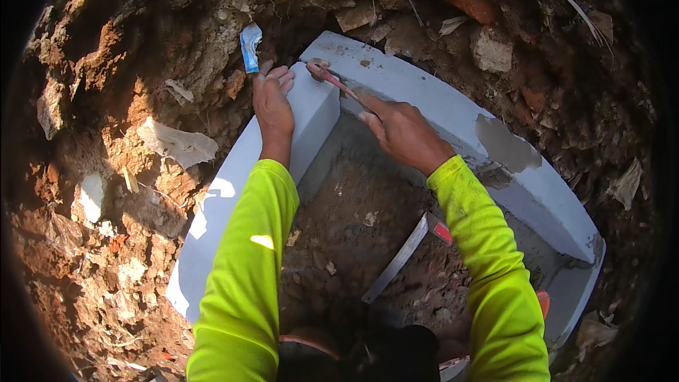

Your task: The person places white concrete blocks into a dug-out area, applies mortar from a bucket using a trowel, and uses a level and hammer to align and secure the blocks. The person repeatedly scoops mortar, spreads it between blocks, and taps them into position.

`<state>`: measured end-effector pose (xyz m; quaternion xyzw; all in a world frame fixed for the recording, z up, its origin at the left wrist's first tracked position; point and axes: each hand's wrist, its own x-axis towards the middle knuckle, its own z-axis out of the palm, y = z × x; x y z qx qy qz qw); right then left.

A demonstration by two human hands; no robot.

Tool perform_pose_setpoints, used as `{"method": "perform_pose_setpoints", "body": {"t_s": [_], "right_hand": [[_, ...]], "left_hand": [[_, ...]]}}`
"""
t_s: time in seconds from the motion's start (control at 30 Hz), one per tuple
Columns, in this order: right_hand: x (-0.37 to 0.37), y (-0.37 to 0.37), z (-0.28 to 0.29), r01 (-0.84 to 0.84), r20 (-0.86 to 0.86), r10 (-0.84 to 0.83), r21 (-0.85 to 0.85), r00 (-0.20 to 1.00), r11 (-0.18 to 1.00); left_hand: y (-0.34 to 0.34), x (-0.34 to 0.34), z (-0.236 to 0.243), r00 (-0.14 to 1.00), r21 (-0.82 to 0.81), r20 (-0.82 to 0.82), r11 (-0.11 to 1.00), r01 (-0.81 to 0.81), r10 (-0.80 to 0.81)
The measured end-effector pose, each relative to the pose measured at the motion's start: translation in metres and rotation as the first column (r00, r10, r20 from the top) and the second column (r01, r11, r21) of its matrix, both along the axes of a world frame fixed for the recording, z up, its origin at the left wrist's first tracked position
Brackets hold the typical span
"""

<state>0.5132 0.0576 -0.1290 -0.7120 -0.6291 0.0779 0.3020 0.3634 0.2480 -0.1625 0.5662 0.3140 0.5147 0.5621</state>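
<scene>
My right hand (410,134) is wrapped round the handle of a hammer (341,85) with worn reddish paint. The hammer's head rests at the corner where two pale grey concrete blocks meet. My left hand (274,110) lies against the outer side of the left block (315,113), near its far end, fingers stretched out and holding nothing. The right block (424,92) runs from that corner down to the right, with a dark wet mortar patch (506,143) on top. Between the blocks, a metal square (399,263) with a red-marked end lies on the soil.
Rough brown soil banks (106,141) with stones rise around the blocks. A crumpled blue wrapper (250,46) lies just beyond my left hand. A pale plastic scrap (177,143) sits on the left bank. Another grey block (573,297) joins at the lower right.
</scene>
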Motion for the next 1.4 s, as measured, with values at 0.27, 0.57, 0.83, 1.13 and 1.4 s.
{"method": "perform_pose_setpoints", "body": {"t_s": [0.27,0.57,0.83,1.13,1.4], "right_hand": [[-0.064,-0.084,-0.037,0.125,-0.151,-0.121,0.019,0.981,0.992],[-0.177,-0.236,-0.153,0.273,-0.257,-0.280,-0.066,0.925,0.960],[-0.041,-0.565,-0.037,0.943,-0.399,-0.917,-0.307,-0.003,0.131],[-0.038,-0.665,-0.206,0.834,0.364,-0.886,-0.550,0.287,0.045],[-0.016,-0.645,-0.202,0.668,0.611,-0.666,-0.710,0.427,-0.223]], "left_hand": [[-0.010,-0.025,0.006,0.999,-0.008,-0.036,0.999,0.036,-0.037],[-0.201,-0.101,-0.043,0.910,0.151,-0.358,0.949,0.275,-0.207],[-0.212,-0.206,-0.071,0.773,0.148,-0.589,0.909,0.389,-0.235],[-0.208,-0.203,-0.040,0.678,0.220,-0.716,0.868,0.444,-0.165],[-0.210,-0.213,-0.040,0.631,0.146,-0.764,0.914,0.378,-0.138]]}}
